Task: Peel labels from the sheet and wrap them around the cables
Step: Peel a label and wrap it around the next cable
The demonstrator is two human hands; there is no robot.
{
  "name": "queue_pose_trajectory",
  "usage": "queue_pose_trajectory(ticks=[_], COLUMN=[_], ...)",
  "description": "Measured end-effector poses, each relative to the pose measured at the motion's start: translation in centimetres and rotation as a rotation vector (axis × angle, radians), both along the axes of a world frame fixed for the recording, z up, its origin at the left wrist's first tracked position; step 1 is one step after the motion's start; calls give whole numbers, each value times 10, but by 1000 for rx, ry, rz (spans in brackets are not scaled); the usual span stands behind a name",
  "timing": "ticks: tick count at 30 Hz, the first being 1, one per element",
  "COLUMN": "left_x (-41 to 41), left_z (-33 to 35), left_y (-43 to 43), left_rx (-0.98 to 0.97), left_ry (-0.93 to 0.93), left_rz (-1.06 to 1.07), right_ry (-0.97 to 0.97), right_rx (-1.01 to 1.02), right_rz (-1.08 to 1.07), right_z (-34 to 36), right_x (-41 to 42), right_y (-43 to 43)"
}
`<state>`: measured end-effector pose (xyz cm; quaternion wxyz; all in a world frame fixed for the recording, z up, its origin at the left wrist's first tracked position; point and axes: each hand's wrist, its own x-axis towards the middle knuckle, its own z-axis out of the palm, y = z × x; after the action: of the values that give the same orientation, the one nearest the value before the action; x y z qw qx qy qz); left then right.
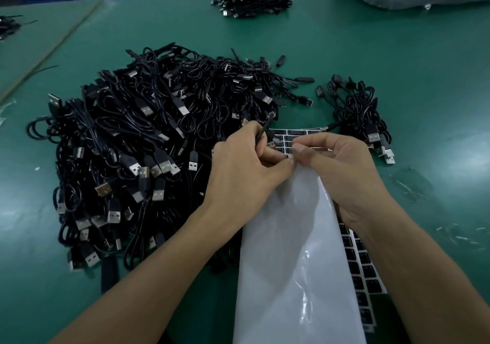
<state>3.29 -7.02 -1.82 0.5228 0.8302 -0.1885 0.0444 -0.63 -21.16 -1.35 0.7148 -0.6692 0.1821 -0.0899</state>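
A green bench (371, 52) carries the cable heap (148, 137). Just right of it, the left hand (246, 163) pinches one cable (263, 133) over the label sheet (291, 251) (backing curled up), kept close so the right hand (336, 163), fingertips nipping the sheet's edge, can apparently peel and wrap.

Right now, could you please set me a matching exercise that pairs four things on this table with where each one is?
Things:
1. large heap of cables
2. small bunch of cables
3. label sheet
4. single cable

Places:
A. runs between the forearms, its white backing curling toward the camera
B. sticks up out of the fingers of the left hand
C. on the table, left of both hands
D. on the table, beyond the right hand

Pairs: 1-C, 2-D, 3-A, 4-B.
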Motion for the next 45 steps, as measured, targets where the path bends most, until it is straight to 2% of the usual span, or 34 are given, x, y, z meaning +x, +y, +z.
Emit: queue_pose_trajectory(ticks=[5,8,14,19,22,24,26,28,30,33,39,43,45], left_x=[-1,3,13,24,24,23,22,21,19,16,13,13,13], left_z=[1,0,9,19,17,14,12,10,9,7,5,5,5], left_y=[1,1,12,22,24,25,26,25,24,22,18,17,18], left_rx=[22,15,-134,-261,-225,-190,-171,-155,-143,-139,-131,-135,-126], left_ry=[-78,-60,41,123,139,145,138,118,102,96,106,141,160], left_rz=[11,33,109,145,130,122,123,123,118,114,65,57,54], right_ry=[23,-13,-17,58,44,-40,-192,-339,-387,-398,-368,-331,-312], right_rx=[32,-8,-687,-940,-1102,-1202,-1129,-1018,-1007,-1026,-1116,-1090,-1010], right_rz=[-27,-19,-108,-73,-100,-187,-224,-171,-104,-46,-77,-78,-77], right_z=[-1,-1,-7,-11,-14,-13,-7,-4,-4,-9,-10,-10,-10], right_x=[2,0,-2,-4,-4,-5,-6,-6,-7,-8,-5,-3,-3], right_y=[1,-1,-11,-3,2,4,7,11,17,24,27,28,26])
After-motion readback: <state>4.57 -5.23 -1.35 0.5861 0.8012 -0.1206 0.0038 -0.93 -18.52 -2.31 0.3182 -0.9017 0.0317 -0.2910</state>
